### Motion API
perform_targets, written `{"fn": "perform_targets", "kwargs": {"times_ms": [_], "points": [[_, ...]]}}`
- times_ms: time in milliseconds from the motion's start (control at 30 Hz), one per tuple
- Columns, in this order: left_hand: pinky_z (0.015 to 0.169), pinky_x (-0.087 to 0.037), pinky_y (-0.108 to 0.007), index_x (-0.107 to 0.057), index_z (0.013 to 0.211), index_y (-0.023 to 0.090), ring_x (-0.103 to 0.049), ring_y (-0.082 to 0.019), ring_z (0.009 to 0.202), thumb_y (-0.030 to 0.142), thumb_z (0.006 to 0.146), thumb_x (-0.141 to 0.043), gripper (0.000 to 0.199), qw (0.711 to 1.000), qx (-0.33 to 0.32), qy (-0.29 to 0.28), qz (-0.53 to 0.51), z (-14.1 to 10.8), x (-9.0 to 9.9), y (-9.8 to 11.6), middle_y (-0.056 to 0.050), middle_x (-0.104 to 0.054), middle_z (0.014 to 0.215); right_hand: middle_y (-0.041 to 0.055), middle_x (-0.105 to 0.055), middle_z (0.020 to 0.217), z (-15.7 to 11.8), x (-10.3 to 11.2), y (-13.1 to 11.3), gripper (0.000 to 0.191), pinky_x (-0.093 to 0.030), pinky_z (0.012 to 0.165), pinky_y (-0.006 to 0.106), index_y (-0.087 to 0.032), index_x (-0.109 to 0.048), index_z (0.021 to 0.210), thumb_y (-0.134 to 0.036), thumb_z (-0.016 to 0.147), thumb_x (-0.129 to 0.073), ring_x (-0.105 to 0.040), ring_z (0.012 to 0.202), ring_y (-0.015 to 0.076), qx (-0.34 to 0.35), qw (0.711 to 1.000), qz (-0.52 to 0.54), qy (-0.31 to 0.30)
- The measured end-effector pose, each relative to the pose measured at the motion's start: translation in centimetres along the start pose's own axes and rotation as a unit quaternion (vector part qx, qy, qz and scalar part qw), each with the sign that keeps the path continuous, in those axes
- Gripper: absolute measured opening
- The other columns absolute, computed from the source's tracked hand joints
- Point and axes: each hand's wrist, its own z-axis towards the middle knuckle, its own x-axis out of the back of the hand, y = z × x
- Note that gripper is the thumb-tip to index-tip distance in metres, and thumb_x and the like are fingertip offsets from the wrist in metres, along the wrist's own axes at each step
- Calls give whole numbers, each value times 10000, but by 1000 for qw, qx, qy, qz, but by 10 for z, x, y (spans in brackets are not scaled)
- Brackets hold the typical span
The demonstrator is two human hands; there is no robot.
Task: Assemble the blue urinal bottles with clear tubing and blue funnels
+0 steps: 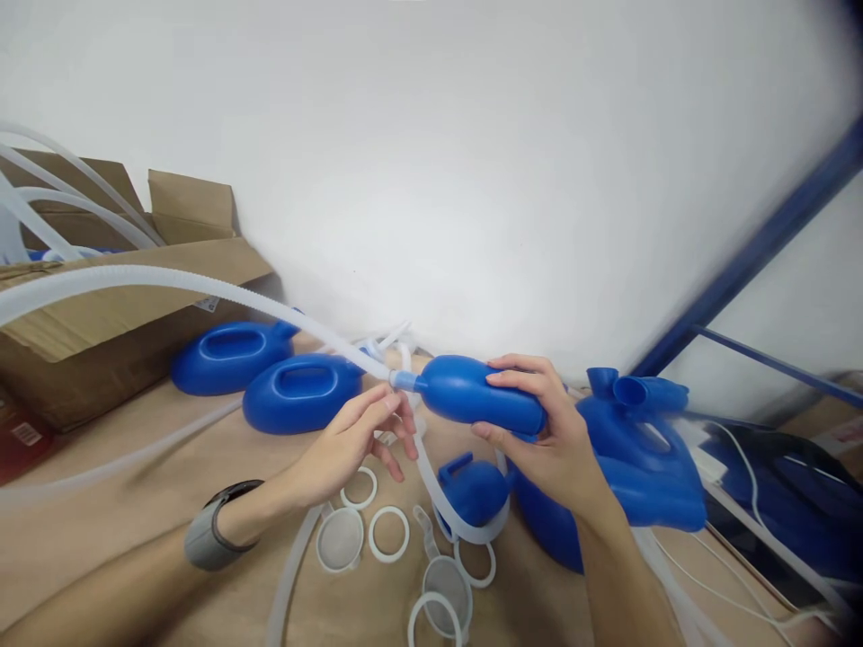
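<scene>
My right hand (546, 422) is wrapped round a blue plastic bottle (465, 386), lifted above the table with its neck pointing left. A long white ribbed hose (202, 280) runs from the upper left to a clear connector (404, 381) at the bottle's neck. Just below that joint is my left hand (374, 431), fingers apart and loosely bent; I cannot tell whether its fingertips touch the hose. Under the hands lie white rings (389, 535), round white caps with straps (341, 539), and a blue round cap-like part (474, 492) with a white hose looped round it.
Two blue bottles with handle openings (303, 394) lie to the left. Behind them stands an open cardboard box (135, 305) full of hoses. More blue bottles (640, 449) are piled at the right, beside cables (748, 485) and a blue metal frame (755, 261). A white wall rises behind.
</scene>
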Motion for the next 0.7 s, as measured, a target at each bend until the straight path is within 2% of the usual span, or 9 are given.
{"fn": "perform_targets", "kwargs": {"times_ms": [133,300,533,700], "points": [[498,-613,-274,-533,866,180,-630,-163,719,505,1037,-554,368,1000,-10,-28,-10,-1,2,-4,-5,-519,865,87,-642,1269,-1,1,3,431,-566,1002,449,-301,-643,1273,-258,887,-831,-655,1174,276,3,1000,13,1],[376,-549,-227,-454,800,196,-434,-83,548,503,977,-662,411,996,11,-50,-67,-5,1,-3,46,-404,773,85,-644,1270,-2,4,5,441,-572,1010,465,-308,-642,1279,-255,884,-830,-655,1178,280,0,999,42,4],[270,-289,-107,-394,684,201,-216,-34,414,572,921,-698,535,992,86,-32,-85,-14,-9,10,92,-314,573,83,-629,1299,-4,2,6,456,-564,1040,461,-318,-637,1298,-261,890,-834,-656,1202,271,13,998,56,-7],[258,-112,-92,-333,627,205,-122,-9,400,572,844,-763,605,982,137,-12,-130,-18,-10,12,104,-257,573,76,-639,1282,-5,6,6,419,-579,1057,488,-334,-653,1274,-219,905,-814,-664,1225,279,40,997,59,-19]]}}
